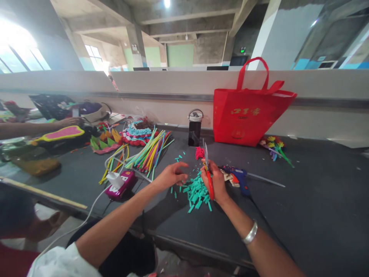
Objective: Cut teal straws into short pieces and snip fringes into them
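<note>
My right hand (215,180) grips a pair of scissors (210,181) with red handles, the blades pointing up and away from me. Beneath and beside it lies a loose pile of short teal cut pieces (196,192) on the dark table. To the left of the pile, my left hand (172,175) hovers with its fingers apart and slightly curled, nothing visible in them. A small heap of pink-red pieces (199,153) sits just beyond the scissors. Right of my right hand rests a blue glue gun (244,182) with a clear glue stick (266,179) out its back.
Behind stand a dark bottle (195,130) and a red bag (245,117). Coloured pipe cleaners (150,152) and a purple power strip (122,186) with a white cable lie left. Small flowers (273,146) lie right. Another person's arm (31,129) reaches in at far left.
</note>
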`<state>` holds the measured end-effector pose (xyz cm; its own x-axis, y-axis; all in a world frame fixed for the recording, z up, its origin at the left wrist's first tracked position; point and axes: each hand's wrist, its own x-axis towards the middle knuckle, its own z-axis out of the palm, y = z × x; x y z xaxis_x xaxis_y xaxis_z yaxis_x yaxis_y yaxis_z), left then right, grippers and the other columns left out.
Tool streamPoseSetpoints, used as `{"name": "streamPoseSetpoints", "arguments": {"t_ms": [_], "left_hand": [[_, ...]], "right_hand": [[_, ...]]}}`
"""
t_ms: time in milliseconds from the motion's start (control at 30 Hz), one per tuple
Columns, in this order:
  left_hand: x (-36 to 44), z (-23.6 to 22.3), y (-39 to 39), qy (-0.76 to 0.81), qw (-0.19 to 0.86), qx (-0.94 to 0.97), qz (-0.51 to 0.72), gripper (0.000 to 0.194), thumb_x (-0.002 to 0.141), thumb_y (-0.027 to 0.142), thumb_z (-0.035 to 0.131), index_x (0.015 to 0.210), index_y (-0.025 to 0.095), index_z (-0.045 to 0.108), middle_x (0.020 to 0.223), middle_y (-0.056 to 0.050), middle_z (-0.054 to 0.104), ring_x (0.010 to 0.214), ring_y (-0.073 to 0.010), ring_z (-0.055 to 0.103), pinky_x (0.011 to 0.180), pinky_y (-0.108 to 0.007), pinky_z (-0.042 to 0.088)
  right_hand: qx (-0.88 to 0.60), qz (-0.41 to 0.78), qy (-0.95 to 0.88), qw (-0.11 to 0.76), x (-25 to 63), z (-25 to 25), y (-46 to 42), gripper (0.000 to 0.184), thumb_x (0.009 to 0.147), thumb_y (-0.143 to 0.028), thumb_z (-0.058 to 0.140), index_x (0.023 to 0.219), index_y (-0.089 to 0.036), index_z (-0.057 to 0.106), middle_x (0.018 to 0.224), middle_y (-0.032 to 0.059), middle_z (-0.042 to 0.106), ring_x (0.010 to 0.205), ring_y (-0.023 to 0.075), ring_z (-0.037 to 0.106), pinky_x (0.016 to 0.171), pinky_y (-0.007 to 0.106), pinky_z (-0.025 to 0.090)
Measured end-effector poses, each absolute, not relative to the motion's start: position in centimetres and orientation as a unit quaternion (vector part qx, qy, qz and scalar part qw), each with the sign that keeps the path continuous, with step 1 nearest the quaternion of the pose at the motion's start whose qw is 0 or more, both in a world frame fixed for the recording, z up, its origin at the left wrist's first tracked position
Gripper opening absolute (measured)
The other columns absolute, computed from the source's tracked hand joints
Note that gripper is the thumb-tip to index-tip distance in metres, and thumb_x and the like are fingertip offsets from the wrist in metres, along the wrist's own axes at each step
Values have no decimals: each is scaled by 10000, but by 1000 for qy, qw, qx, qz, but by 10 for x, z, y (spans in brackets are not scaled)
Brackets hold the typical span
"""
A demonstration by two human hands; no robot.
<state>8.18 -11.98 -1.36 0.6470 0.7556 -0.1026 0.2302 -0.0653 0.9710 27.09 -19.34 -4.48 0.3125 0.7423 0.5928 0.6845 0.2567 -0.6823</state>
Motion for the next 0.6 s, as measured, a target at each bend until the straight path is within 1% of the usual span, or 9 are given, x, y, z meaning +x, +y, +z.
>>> {"name": "streamPoseSetpoints", "arguments": {"t_ms": [33,67,167,200,333,433,533,600], "left_hand": [[82,-15,-114,364,567,698,242,520,684,420,744,1109,176,568,609,52,584,510,-92,555,501,-211,452],[81,-16,-106,377,542,704,260,527,693,419,732,1128,172,566,593,59,562,490,-84,526,473,-199,424],[81,-21,-81,421,467,724,282,472,705,421,711,1072,153,582,517,87,482,403,-58,399,408,-186,320],[82,-23,-73,434,449,727,285,451,711,416,704,1057,153,587,510,86,479,397,-56,378,404,-187,302],[88,-29,-49,477,407,731,268,348,735,365,682,1002,154,610,531,63,526,410,-59,409,428,-187,308],[91,-32,-37,497,398,726,259,320,764,342,645,1006,135,609,564,33,577,391,-71,434,434,-205,336],[91,-33,-26,505,367,732,273,317,766,306,635,1028,131,611,679,-4,631,438,-80,491,484,-217,378],[88,-31,-19,503,337,739,294,317,762,268,624,1052,139,614,780,-25,650,522,-93,533,541,-223,402]], "right_hand": [[-612,30,-583,534,271,-45,-193,310,869,-270,470,1136,-180,601,998,69,704,844,188,659,834,332,511],[-614,33,-581,533,271,-46,-193,312,868,-272,473,1139,-182,599,990,67,704,826,183,657,827,327,512],[-614,39,-580,534,271,-45,-193,310,859,-265,481,1132,-177,600,994,74,701,813,185,652,825,329,509],[-613,41,-580,535,271,-45,-194,308,856,-261,481,1127,-175,601,990,76,699,811,188,652,824,331,509],[-608,37,-585,535,271,-43,-194,306,851,-245,475,1122,-176,600,964,69,699,798,190,654,810,329,512],[-607,35,-584,538,271,-44,-194,299,851,-234,471,1118,-192,598,993,63,699,806,183,655,817,327,511],[-603,32,-588,538,272,-44,-193,294,848,-225,469,1109,-201,601,1031,63,696,847,185,657,842,333,505],[-600,27,-591,538,272,-45,-192,299,851,-226,466,1117,-197,600,1047,68,693,870,187,658,858,337,501]]}}
